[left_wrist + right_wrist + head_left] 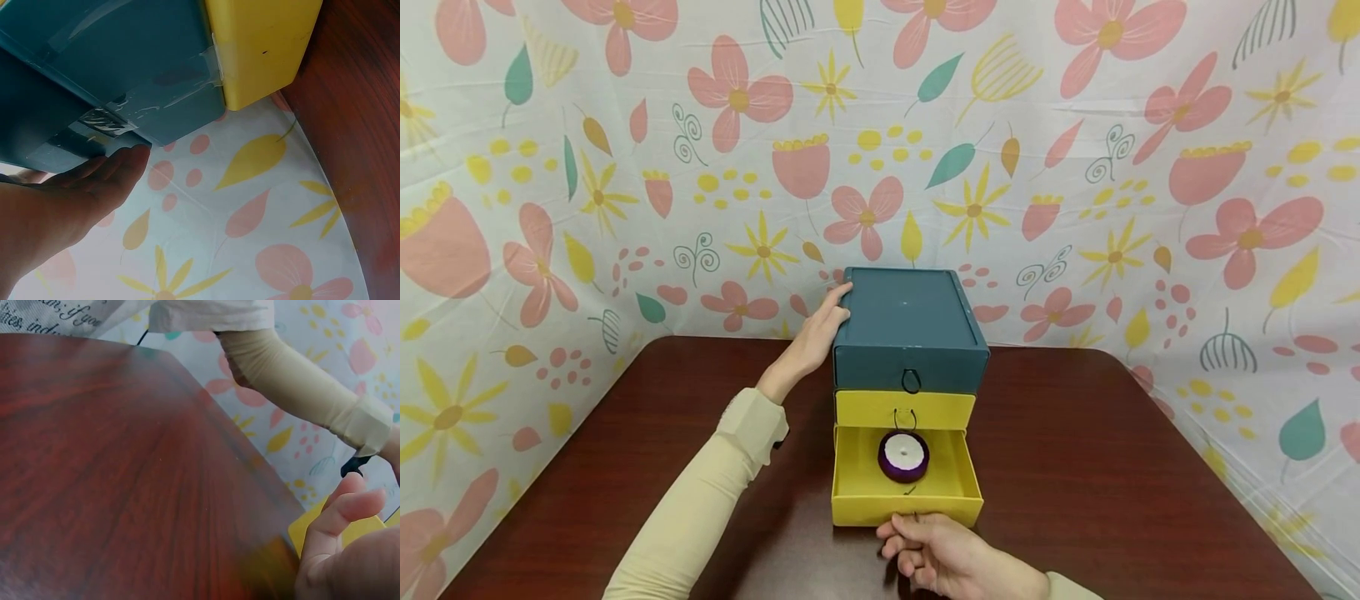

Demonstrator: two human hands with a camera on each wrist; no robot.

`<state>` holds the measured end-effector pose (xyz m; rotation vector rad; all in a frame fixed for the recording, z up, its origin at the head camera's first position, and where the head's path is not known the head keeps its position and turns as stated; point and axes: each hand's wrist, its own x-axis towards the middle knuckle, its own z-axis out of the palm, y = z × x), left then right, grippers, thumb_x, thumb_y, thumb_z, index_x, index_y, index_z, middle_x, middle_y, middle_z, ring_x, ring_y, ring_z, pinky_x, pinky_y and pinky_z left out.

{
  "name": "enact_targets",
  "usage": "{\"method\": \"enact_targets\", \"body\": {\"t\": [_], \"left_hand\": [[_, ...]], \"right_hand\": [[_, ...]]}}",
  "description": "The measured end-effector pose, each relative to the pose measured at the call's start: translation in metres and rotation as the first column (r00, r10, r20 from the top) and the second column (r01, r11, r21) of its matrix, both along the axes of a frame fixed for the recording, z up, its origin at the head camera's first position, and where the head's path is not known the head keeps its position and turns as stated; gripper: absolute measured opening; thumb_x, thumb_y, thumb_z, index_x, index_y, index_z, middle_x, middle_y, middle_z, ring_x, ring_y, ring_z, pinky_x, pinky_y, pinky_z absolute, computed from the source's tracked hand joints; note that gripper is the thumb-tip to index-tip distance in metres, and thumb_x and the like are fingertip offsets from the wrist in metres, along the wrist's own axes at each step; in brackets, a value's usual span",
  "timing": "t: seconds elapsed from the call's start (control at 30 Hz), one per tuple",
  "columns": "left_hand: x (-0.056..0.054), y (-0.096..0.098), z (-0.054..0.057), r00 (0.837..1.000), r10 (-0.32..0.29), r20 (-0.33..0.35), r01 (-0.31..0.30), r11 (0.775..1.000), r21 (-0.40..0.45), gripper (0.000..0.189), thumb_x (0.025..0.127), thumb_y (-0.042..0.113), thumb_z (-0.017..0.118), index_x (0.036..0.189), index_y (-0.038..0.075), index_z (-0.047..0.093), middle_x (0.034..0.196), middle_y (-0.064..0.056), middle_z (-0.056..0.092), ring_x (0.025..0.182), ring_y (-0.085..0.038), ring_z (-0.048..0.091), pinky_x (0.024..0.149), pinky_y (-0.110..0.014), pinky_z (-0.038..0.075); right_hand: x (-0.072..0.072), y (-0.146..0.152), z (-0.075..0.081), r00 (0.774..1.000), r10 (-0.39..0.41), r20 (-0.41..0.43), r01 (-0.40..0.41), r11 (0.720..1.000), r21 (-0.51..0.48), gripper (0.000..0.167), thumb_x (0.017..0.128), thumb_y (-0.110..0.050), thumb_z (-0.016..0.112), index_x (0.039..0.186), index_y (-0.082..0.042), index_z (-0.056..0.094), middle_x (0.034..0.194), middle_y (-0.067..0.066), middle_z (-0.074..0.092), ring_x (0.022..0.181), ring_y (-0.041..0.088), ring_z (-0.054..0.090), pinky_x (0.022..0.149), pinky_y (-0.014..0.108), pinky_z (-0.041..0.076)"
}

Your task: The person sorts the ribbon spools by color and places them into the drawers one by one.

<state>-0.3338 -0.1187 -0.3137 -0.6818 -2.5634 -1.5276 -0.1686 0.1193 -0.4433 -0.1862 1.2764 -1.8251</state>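
A stacked drawer box stands on the table, with a teal upper part (910, 308) and yellow drawers below. My left hand (815, 337) rests along the teal part's left side, fingers straight toward the back. In the left wrist view its fingertips lie against the teal wall. The bottom yellow drawer (861, 510) is pulled out toward me, holding a purple ribbon spool (904, 457) with a white centre. At the drawer's front edge my right hand (943, 554) has thumb and forefinger pinched at the small dark pull loop, largely hidden by the fingers.
Above the open drawer sits another yellow drawer (865, 410) with a dark loop; the teal front carries a black loop (911, 381). The dark red-brown table (1075, 467) extends to both sides. A flower-patterned cloth (880, 142) hangs behind and at the sides.
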Motion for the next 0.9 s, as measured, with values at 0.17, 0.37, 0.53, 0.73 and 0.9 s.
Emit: {"method": "enact_targets", "body": {"t": [0.17,0.37,0.53,0.73,0.9], "left_hand": [[0.000,0.001,0.000,1.000,0.006,-0.002,-0.006,1.000,-0.002,0.057,0.101,0.038,0.025,0.156,0.026,0.017,0.163,-0.002,0.012,0.149,-0.028,0.018,0.118,-0.054,0.021],[0.000,0.001,0.001,1.000,0.001,0.007,-0.001,1.000,0.010,0.057,0.101,0.040,0.025,0.156,0.027,0.017,0.163,-0.003,0.012,0.149,-0.027,0.018,0.118,-0.054,0.021],[-0.001,0.001,0.001,1.000,0.009,0.004,-0.009,1.000,0.005,0.056,0.101,0.039,0.026,0.155,0.027,0.018,0.163,-0.003,0.014,0.149,-0.026,0.019,0.118,-0.053,0.022],[-0.002,0.001,0.000,1.000,0.015,-0.001,-0.015,1.000,0.005,0.057,0.101,0.039,0.026,0.155,0.027,0.019,0.163,-0.003,0.015,0.149,-0.026,0.020,0.118,-0.052,0.022],[-0.002,0.000,0.000,1.000,-0.001,-0.002,0.001,1.000,0.006,0.056,0.101,0.040,0.026,0.155,0.027,0.018,0.163,-0.002,0.013,0.149,-0.026,0.018,0.118,-0.053,0.021]], "right_hand": [[-0.007,-0.001,0.000,1.000,-0.023,-0.008,0.024,1.000,0.018,0.023,0.103,-0.026,0.042,0.104,-0.012,0.060,0.085,-0.009,0.066,0.060,-0.004,0.054,0.048,0.007,0.037],[-0.017,-0.002,0.001,0.999,-0.034,-0.011,0.035,0.999,0.024,0.023,0.104,-0.026,0.041,0.104,-0.011,0.059,0.084,-0.008,0.066,0.059,-0.004,0.053,0.048,0.008,0.038],[-0.025,-0.003,0.001,0.999,-0.039,-0.022,0.040,0.999,0.022,0.023,0.104,-0.025,0.041,0.105,-0.010,0.058,0.085,-0.008,0.066,0.059,-0.004,0.053,0.048,0.008,0.038],[-0.033,-0.004,0.000,0.997,-0.062,-0.039,0.063,0.998,0.023,0.022,0.104,-0.024,0.041,0.104,-0.010,0.059,0.083,-0.008,0.066,0.058,-0.004,0.053,0.047,0.008,0.037],[-0.041,-0.005,0.001,0.997,-0.066,-0.036,0.067,0.998,0.020,0.023,0.104,-0.023,0.040,0.103,-0.010,0.058,0.082,-0.007,0.066,0.058,-0.003,0.053,0.047,0.008,0.037]]}}
